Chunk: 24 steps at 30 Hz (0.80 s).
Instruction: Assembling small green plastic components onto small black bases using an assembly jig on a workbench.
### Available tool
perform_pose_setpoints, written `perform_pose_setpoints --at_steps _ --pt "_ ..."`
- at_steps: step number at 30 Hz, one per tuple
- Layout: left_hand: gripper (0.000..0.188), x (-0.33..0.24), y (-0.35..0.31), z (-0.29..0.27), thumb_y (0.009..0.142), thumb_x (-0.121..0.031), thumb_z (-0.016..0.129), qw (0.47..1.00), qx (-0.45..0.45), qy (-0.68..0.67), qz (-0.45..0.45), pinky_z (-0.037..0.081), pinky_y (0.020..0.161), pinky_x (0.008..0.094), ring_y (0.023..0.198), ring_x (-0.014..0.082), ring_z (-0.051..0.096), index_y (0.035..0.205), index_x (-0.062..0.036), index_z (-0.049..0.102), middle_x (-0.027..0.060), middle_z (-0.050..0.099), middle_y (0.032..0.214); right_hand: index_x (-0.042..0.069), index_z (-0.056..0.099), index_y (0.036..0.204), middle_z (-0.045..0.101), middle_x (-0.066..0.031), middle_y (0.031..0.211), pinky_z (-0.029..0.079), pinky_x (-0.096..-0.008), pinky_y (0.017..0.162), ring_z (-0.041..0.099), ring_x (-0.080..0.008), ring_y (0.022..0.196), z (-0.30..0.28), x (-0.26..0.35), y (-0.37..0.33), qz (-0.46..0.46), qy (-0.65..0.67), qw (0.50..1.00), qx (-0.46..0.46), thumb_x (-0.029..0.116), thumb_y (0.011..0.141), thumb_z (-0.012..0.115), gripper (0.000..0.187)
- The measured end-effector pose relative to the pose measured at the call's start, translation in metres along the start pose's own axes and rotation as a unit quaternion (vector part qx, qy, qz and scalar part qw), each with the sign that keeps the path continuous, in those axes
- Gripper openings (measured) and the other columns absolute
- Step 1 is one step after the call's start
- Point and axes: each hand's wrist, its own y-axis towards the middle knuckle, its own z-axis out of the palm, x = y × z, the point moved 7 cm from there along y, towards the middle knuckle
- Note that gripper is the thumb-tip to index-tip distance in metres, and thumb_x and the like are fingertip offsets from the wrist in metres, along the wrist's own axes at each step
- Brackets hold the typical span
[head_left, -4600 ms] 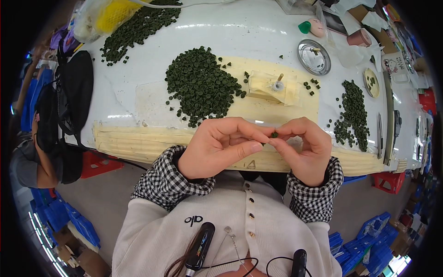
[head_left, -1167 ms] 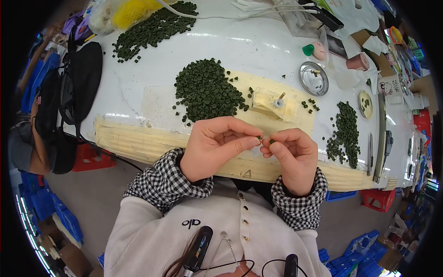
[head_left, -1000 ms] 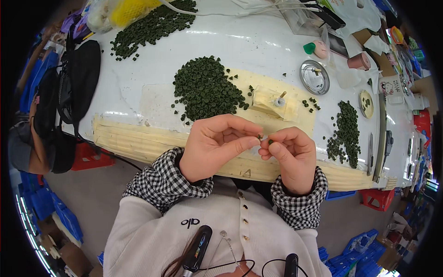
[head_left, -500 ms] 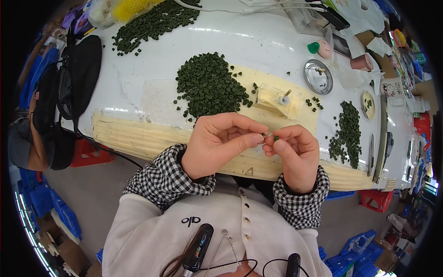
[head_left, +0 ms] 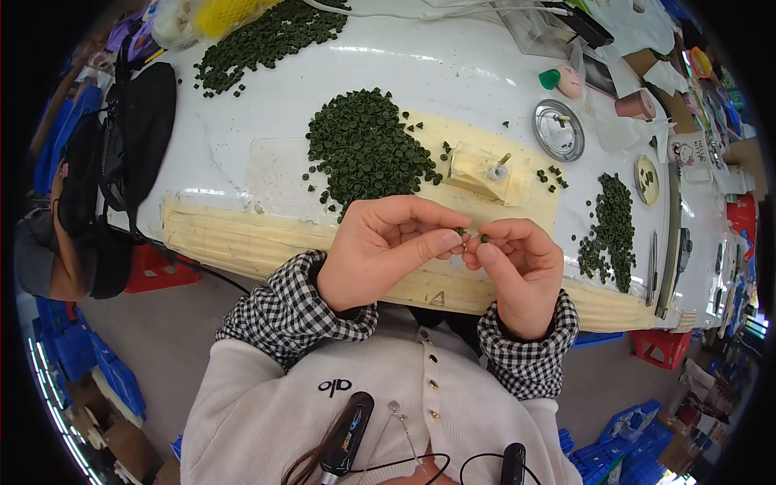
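Observation:
Both hands meet in front of my chest, just above the table's front edge. My left hand (head_left: 388, 252) pinches a small dark green piece (head_left: 460, 231) between thumb and forefinger. A second small dark green piece (head_left: 484, 238) sits between the thumb and forefinger of my right hand (head_left: 521, 271). The fingertips of the two hands almost touch. Beyond my left hand lies a big heap of similar dark green cup-like pieces (head_left: 364, 149). Past my right hand stands a block wrapped in cream tape (head_left: 477, 175), with a short upright peg (head_left: 503, 164) on it.
A smaller pile of green pieces (head_left: 611, 230) lies at right, near tweezers (head_left: 652, 267) and a round metal dish (head_left: 558, 129). Another heap (head_left: 271, 44) is at the far left. A black bag (head_left: 145, 137) rests on the left edge. Cream tape (head_left: 242, 234) covers the front edge.
The green piece in my left fingertips shows more clearly now. My right hand has shifted very slightly, and both hands keep their pinch.

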Motion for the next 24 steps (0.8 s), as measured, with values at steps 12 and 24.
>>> perform_pose_setpoints --at_steps 12,24 --pt "0.014 0.003 -0.001 -0.001 0.092 0.000 0.063 1.000 -0.009 0.000 -0.030 0.057 0.080 0.0281 0.087 0.0171 0.070 0.104 0.0056 0.064 0.0151 0.070 0.098 -0.001 0.070 0.104 0.067 -0.0104 0.092 0.049 -0.0249 0.073 0.062 -0.0146 0.082 0.003 0.017 -0.001 -0.150 -0.240 0.959 -0.021 -0.006 0.081 0.071 0.024" --pt "0.011 0.003 -0.005 -0.001 0.092 0.000 0.063 0.999 -0.021 0.039 -0.020 0.057 0.078 0.0264 0.085 0.0154 0.070 0.101 0.0064 0.064 0.0134 0.070 0.092 0.003 0.073 0.104 0.066 -0.0082 0.089 0.048 -0.0228 0.063 0.062 -0.0134 0.074 0.012 0.026 -0.005 -0.200 -0.333 0.921 -0.033 -0.006 0.080 0.072 0.026"
